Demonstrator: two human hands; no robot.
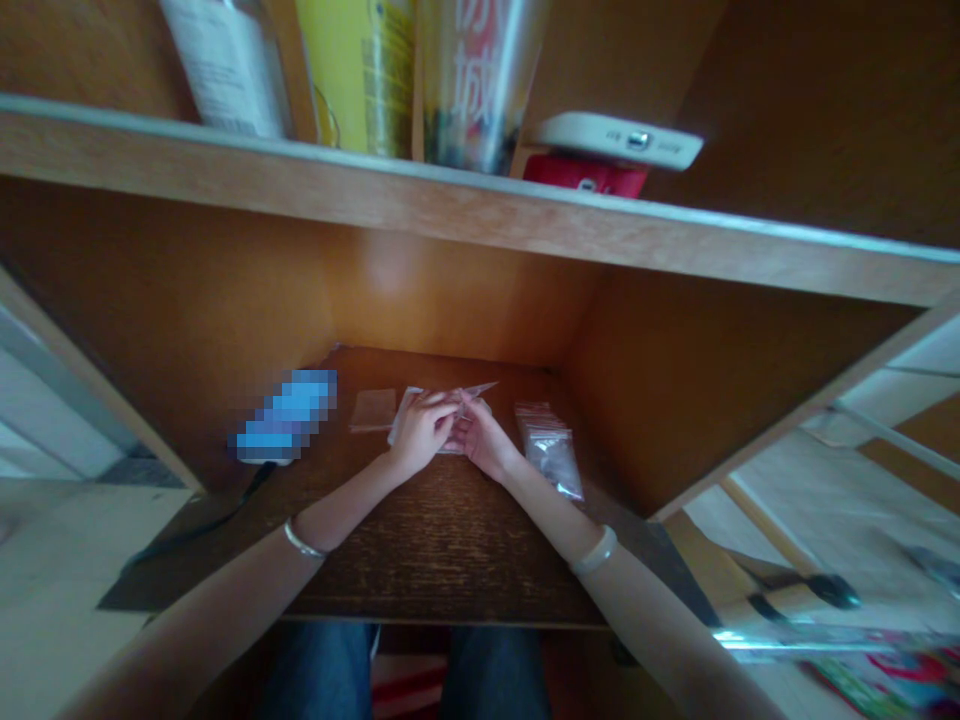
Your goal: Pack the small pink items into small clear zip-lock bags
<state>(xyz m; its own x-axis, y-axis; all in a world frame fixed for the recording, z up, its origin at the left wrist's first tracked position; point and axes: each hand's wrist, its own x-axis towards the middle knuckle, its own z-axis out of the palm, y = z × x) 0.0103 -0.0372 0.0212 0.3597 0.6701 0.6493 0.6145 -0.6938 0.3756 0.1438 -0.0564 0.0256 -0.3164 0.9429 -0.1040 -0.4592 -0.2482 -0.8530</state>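
My left hand [420, 430] and my right hand [482, 440] meet at the middle of a dark wooden desk [442, 540]. Both hands have their fingers closed on a small clear plastic bag [472, 392], held between them just above the desk top. Its corner sticks out to the right above my fingers. A pale sheet or bag [400, 415] lies under my left hand. Each wrist wears a bracelet.
A stack of small clear bags [551, 448] lies right of my right hand. A small flat square packet [373, 410] sits left of my left hand. A blurred blue object [285, 418] with a cable lies further left. A shelf [450, 210] with bottles hangs overhead.
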